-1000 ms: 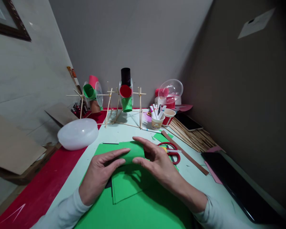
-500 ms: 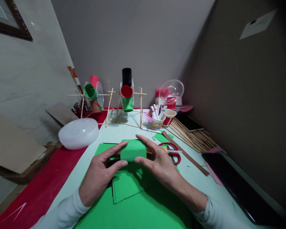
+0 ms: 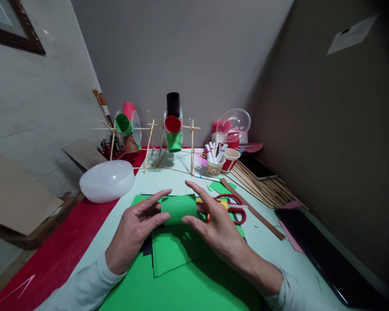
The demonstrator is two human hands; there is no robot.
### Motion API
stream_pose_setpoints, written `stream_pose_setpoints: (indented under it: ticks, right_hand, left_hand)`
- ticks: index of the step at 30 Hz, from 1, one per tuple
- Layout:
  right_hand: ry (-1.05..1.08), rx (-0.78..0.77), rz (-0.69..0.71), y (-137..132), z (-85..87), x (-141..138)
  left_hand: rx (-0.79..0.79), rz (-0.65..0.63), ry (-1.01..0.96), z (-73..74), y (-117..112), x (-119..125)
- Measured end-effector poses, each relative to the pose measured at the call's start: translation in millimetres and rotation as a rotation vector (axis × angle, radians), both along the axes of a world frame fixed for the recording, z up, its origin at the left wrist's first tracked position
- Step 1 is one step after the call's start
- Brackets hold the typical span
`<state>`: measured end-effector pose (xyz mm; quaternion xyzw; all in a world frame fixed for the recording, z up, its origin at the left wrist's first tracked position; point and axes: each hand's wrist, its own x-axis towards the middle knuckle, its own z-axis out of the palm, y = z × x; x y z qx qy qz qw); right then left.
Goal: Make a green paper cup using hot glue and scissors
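Note:
A small green paper piece (image 3: 179, 208), curled into a short tube shape, is held between both hands just above the table. My left hand (image 3: 136, 226) pinches its left end with thumb and forefinger. My right hand (image 3: 214, 224) grips its right end, the forefinger stretched over the top. Below them lie flat green paper sheets (image 3: 178, 259) on the pale table (image 3: 168, 179). Red-handled scissors (image 3: 233, 205) lie just right of my right hand.
A white dome lid (image 3: 106, 180) sits at the left on a red mat (image 3: 58, 255). Behind stands a stick frame with red and green paper cups (image 3: 173, 134). Marker cups (image 3: 218, 162), a bundle of bamboo sticks (image 3: 262, 183), a brown strip (image 3: 253, 209) and a phone (image 3: 257, 166) lie right.
The green piece went from lying pressed flat under my fingers to being lifted and curled between both hands. The hands have drawn slightly toward me.

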<state>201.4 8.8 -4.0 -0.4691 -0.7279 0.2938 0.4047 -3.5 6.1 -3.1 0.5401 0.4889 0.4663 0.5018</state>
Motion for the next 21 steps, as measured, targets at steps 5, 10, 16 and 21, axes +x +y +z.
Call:
stream_pose_setpoints:
  ticks: [5, 10, 16, 21]
  right_hand:
    - [0.186, -0.041, 0.036, 3.1, -2.2, 1.2]
    - [0.133, -0.008, 0.117, 1.2, -4.3, -1.0]
    - [0.052, 0.010, 0.032, -0.9, 0.7, -3.1]
    - [0.156, -0.044, 0.026, 2.6, 0.2, -2.9]
  left_hand:
    - [0.102, -0.015, 0.176, 2.3, -1.0, 7.7]
    - [0.043, 0.018, 0.155, 6.1, 1.7, 5.5]
    - [0.003, -0.028, 0.064, 5.5, 4.6, 4.0]
    - [-0.046, -0.081, -0.032, 0.4, 3.7, 7.3]
